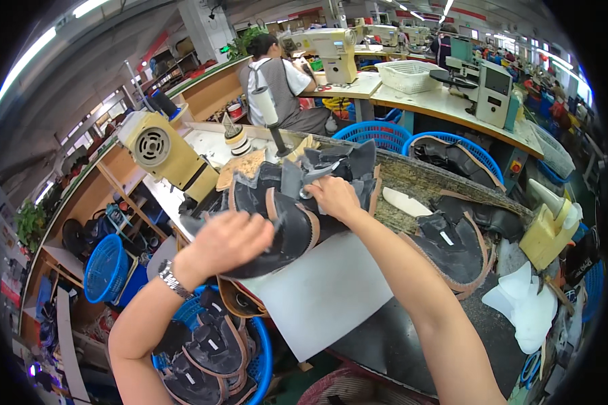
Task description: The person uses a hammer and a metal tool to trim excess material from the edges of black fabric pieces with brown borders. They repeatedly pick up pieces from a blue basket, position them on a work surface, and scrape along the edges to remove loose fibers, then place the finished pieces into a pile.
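Silver segmented-link band (174,280) — left wrist (189,264); both forearms (415,283) bare.

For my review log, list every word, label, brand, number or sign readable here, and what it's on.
Black item at far right: pale lettering, not copied out here.
White patches on the dark shoe pieces: any print too small to read.
Cream sewing machine at top centre: any marking too small.

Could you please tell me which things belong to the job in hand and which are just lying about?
Likely in use:
dark shoe pieces by the left hand
grey item in the right hand
similar pieces in the lower blue basket

Seemingly lying about:
white basket on the far table
plant at left
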Demonstrator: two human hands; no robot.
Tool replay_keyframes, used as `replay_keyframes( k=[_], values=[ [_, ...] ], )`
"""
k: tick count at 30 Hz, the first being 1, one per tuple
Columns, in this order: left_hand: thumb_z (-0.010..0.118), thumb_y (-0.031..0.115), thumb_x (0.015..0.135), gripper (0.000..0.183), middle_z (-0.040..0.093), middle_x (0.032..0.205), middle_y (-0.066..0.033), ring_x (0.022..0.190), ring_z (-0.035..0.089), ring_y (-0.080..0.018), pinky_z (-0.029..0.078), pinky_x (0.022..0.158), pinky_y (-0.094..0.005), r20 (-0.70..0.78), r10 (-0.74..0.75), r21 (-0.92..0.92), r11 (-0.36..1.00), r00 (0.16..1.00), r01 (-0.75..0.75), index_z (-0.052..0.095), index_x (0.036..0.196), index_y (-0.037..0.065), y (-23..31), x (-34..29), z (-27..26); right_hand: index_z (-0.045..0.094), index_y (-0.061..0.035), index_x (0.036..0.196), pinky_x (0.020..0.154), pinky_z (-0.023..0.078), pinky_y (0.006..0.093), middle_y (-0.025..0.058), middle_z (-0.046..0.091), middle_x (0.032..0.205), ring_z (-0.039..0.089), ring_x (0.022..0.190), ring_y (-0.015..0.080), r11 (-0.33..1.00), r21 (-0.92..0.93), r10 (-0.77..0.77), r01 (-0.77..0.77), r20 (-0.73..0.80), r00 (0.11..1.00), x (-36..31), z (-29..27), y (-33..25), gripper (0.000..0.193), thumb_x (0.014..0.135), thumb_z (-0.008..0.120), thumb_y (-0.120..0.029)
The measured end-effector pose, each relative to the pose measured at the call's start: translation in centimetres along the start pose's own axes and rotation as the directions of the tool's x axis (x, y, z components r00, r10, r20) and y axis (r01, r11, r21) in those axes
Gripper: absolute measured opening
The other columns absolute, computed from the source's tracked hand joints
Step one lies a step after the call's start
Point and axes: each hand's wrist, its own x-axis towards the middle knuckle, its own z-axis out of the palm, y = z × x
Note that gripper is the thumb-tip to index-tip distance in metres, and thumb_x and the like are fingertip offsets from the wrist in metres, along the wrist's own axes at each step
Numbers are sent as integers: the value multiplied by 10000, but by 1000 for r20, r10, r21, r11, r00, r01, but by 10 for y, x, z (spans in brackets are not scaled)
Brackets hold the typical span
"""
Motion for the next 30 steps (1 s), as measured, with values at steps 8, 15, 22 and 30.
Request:
replay_keyframes(
  k=[8, 15, 22, 30],
  values=[
    [571, 159, 730, 194, 546, 790, -30, 716, 545, -148, 441, 632, -258, 101, 205, -57, 978, 974, -200, 568, 881, 39, -17, 4, -21, 702, -167, 920, 681, 517, 455, 125, 677, 824, 652, 785, 340, 914, 28, -406, 406, 104, 908, -5, 15, -48, 266, 876, 527, -363],
    [613, 129, 715, 236, 595, 846, -77, 724, 588, -159, 483, 630, -246, 106, 194, -34, 981, 975, -192, 587, 910, -1, 14, -4, -79, 720, -149, 890, 727, 509, 452, 168, 671, 816, 648, 800, 355, 961, 22, -273, 277, 254, 928, -12, 14, -51, 294, 848, 564, -394],
    [583, 163, 703, 293, 613, 874, -100, 768, 587, -190, 460, 670, -252, 209, 257, 40, 962, 943, -271, 610, 927, -24, 46, -7, -72, 691, -171, 1005, 756, 496, 407, 82, 680, 948, 636, 867, 308, 920, 77, -392, 385, 244, 887, -27, -8, -59, 367, 753, 671, -436],
    [573, 190, 736, 301, 643, 863, -129, 794, 614, -237, 475, 692, -291, 155, 366, 116, 916, 918, -385, 624, 907, -52, 66, 10, -57, 682, -170, 1057, 817, 495, 410, 132, 679, 1003, 635, 970, 303, 902, -152, -190, 403, 699, 690, -9, -18, -80, 413, 726, 698, -416]
  ],
)
